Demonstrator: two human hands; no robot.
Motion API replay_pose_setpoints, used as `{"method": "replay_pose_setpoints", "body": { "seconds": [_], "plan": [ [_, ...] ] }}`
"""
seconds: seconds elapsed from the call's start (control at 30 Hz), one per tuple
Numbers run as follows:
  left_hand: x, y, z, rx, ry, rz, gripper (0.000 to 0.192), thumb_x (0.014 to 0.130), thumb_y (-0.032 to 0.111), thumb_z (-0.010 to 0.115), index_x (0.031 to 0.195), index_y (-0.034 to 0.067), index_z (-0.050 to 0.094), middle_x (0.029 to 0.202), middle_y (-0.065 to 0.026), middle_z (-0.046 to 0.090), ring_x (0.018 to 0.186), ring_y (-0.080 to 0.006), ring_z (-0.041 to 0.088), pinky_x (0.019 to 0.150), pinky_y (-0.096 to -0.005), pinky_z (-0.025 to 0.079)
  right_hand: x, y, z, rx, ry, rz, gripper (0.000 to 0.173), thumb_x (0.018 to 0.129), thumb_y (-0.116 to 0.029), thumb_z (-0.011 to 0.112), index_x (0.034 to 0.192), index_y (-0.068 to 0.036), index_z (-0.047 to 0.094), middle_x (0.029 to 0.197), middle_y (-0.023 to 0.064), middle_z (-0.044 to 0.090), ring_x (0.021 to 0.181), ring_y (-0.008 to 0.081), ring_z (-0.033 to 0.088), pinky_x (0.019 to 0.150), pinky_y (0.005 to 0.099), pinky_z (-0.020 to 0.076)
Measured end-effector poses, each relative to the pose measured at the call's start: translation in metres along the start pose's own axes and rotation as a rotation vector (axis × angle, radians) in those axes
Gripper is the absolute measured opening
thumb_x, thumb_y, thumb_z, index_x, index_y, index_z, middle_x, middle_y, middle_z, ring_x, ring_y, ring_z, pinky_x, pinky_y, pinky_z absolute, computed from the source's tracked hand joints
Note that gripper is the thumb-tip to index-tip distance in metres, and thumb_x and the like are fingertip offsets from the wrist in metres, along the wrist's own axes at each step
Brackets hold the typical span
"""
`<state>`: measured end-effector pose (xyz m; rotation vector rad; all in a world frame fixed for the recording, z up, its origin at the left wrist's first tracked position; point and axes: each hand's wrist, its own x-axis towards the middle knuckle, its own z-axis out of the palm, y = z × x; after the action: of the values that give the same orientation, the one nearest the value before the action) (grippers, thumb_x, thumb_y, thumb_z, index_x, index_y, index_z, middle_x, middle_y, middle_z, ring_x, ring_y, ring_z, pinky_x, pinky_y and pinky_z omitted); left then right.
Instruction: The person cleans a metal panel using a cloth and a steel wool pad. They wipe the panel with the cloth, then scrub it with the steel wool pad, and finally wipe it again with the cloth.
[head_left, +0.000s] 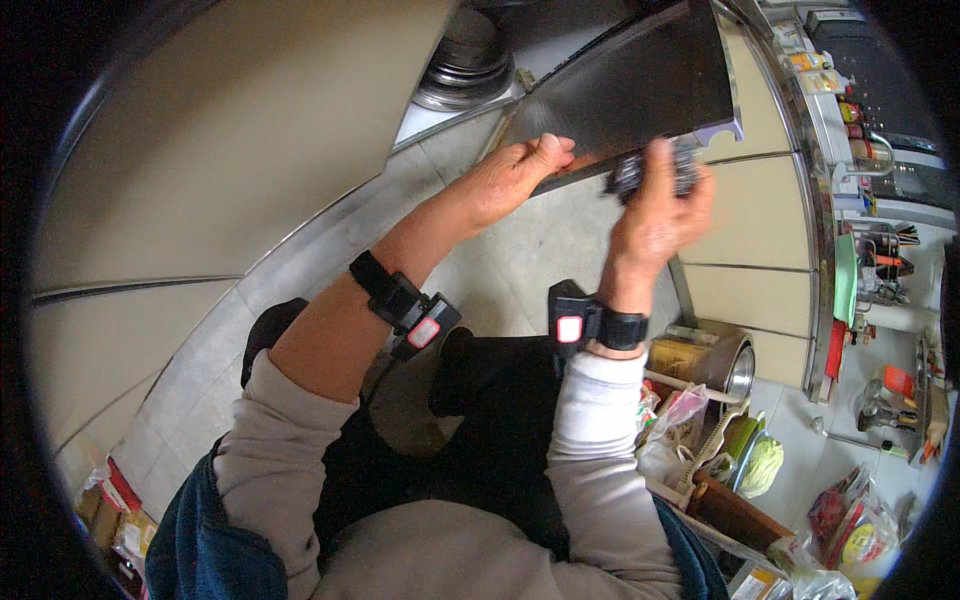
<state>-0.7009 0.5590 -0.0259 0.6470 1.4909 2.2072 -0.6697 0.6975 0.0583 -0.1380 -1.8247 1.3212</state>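
My left hand (525, 169) grips the lower edge of a dark flat panel, apparently a cabinet door (622, 90), with its thumb on top. To its right, my right hand (664, 199) holds a dark, shiny scrubbing pad (637, 172), blurred by motion, close to the same edge. A light purple clip-like piece (724, 133) sits at the panel's right corner. Both wrists carry black straps with small devices.
Stacked metal pans (463, 67) stand in an opened cabinet above. Cream cabinet fronts (742, 217) and a counter with bottles flank the right. Lower right are a rack with plastic bags (679, 420), a metal pot (742, 364) and a cabbage (763, 465).
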Motion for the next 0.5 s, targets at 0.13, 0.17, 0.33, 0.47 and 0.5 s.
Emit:
{"method": "replay_pose_setpoints", "body": {
  "seconds": [0.13,0.17,0.33,0.47,0.5],
  "plan": [
    [-0.001,0.001,-0.001,0.004,0.005,-0.010,0.091,0.098,0.068,0.025,0.146,-0.008,0.033,0.146,-0.0259,0.043,0.138,-0.0327,0.041,0.117,-0.0415,0.028,-0.017,-0.012,0.015,-0.106,-0.004,0.107,0.022,0.080,-0.011,0.080,0.085,-0.002,0.061,0.080,0.0035,0.065,0.073,0.0105,0.057,0.070,0.0280,0.0491],
    [-0.001,0.001,0.000,0.020,-0.001,-0.002,0.091,0.098,0.068,0.024,0.146,-0.008,0.032,0.146,-0.0258,0.043,0.138,-0.0328,0.041,0.117,-0.0416,0.028,-0.008,-0.015,0.012,-0.172,0.036,-0.022,0.022,0.081,-0.012,0.079,0.086,0.000,0.061,0.080,0.0059,0.066,0.073,0.0117,0.057,0.069,0.0284,0.0491],
    [0.000,0.001,0.002,-0.005,-0.010,0.004,0.093,0.097,0.069,0.022,0.146,-0.009,0.032,0.146,-0.0256,0.043,0.138,-0.0331,0.041,0.117,-0.0422,0.028,0.036,-0.006,-0.017,-0.180,-0.080,-0.289,0.028,0.083,-0.017,0.078,0.087,0.003,0.059,0.079,0.0096,0.065,0.070,0.0145,0.056,0.066,0.0311,0.0486],
    [-0.003,0.003,0.003,0.017,0.004,0.031,0.091,0.097,0.068,0.023,0.146,-0.007,0.034,0.147,-0.0249,0.042,0.139,-0.0328,0.040,0.117,-0.0420,0.028,-0.026,0.052,-0.008,-0.298,-0.079,-0.163,0.031,0.077,-0.019,0.082,0.081,-0.003,0.055,0.072,0.0075,0.060,0.067,0.0179,0.054,0.064,0.0346,0.0465],
    [-0.004,0.003,0.002,0.037,0.009,0.042,0.090,0.098,0.068,0.023,0.146,-0.007,0.035,0.148,-0.0246,0.042,0.139,-0.0327,0.039,0.117,-0.0419,0.028,-0.049,0.068,-0.004,-0.302,-0.130,-0.149,0.032,0.076,-0.019,0.083,0.080,-0.004,0.055,0.071,0.0071,0.059,0.066,0.0189,0.054,0.062,0.0357,0.0463]
  ]
}}
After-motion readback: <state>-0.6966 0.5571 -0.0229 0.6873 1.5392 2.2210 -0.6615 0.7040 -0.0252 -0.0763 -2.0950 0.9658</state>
